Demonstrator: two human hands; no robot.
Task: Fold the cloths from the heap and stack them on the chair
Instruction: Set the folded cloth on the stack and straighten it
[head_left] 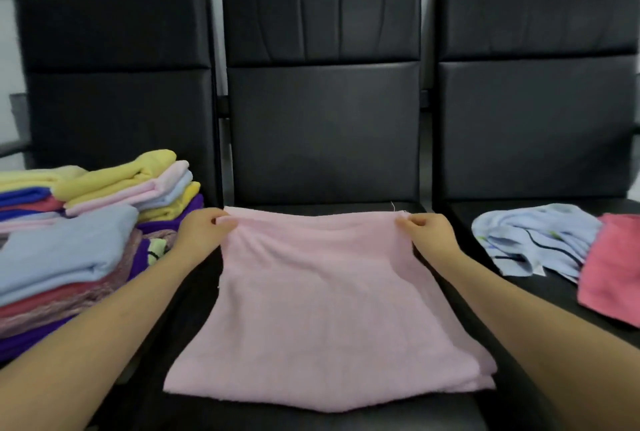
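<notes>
Here, a pink cloth (322, 309) lay spread on the seat of the middle chair (322, 132), at the centre of the frame. The left hand (202, 231) pinched the cloth's far left corner between thumb and fingers. The right hand (427, 233) pinched the far right corner in the same manner. Both corners were lifted slightly above the seat. At the left of the frame, stacks of folded cloths (79, 222) rested on the left chair (114, 84). At the right, a crumpled light blue cloth (533, 240) and a red cloth (613, 268) lay touching on the right chair (533, 119).
</notes>
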